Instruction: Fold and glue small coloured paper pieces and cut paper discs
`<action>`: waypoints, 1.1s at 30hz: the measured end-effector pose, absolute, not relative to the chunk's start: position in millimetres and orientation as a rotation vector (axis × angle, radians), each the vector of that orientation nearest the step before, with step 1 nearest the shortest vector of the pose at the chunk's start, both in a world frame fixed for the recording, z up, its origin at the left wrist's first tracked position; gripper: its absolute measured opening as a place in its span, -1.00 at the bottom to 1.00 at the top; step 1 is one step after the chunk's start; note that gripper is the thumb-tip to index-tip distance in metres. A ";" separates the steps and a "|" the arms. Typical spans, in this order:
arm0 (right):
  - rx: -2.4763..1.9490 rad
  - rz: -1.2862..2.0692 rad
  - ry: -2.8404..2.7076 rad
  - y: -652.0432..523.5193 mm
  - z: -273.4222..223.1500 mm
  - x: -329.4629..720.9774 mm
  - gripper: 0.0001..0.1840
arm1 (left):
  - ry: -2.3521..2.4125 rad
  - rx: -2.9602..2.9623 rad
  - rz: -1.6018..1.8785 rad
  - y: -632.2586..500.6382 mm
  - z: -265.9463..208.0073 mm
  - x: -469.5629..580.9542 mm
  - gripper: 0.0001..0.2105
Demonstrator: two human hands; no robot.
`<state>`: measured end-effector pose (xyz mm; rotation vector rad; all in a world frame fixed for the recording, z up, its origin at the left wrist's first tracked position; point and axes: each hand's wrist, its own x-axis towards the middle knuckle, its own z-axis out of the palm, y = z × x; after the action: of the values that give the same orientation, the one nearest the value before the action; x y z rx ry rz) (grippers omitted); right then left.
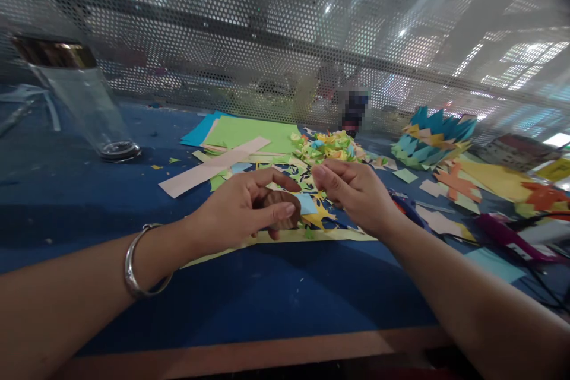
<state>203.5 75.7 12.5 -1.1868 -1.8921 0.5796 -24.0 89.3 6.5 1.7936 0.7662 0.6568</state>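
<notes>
My left hand (252,205), with a silver bangle on the wrist, hovers over cut paper scraps; its fingers are loosely curled and apart, with nothing seen between them. Close by on the right, my right hand (351,190) has thumb and fingertips pinched together; whatever may be in the pinch is hidden or too small to name. Between the hands lie a light blue paper piece (307,203) and a yellow jagged paper cutout (321,217). Just beyond them rises a heap of small folded paper pieces (332,145) in green, yellow and blue.
A pale paper strip (214,167) lies before stacked green sheets (258,130). At left stands a clear bottle (95,101). To the right are a layered zigzag paper piece (434,136), an orange cutout (458,183) and a purple corded tool (512,240). Perforated metal mesh (267,41) backs the table.
</notes>
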 end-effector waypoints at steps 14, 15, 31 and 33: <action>-1.253 0.313 -1.940 83.5 15.9 211.7 -0.44 | 0.880 2.566 0.303 88.9 2.9 -29.7 -0.70; -1.254 0.304 -1.944 83.7 16.1 211.9 -0.45 | 0.862 2.552 0.289 88.8 4.1 -29.8 -0.72; -1.629 0.010 -2.135 95.4 18.7 231.7 -0.45 | 1.100 2.444 -0.135 92.2 36.2 -50.1 -0.67; -1.692 0.034 -2.179 97.4 19.3 233.5 -0.44 | 1.151 2.448 -0.042 94.4 31.3 -49.2 -0.59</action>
<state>233.5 97.4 19.3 -1.6920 -2.1791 0.0336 -49.2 94.4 31.3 2.4483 1.1508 -0.0425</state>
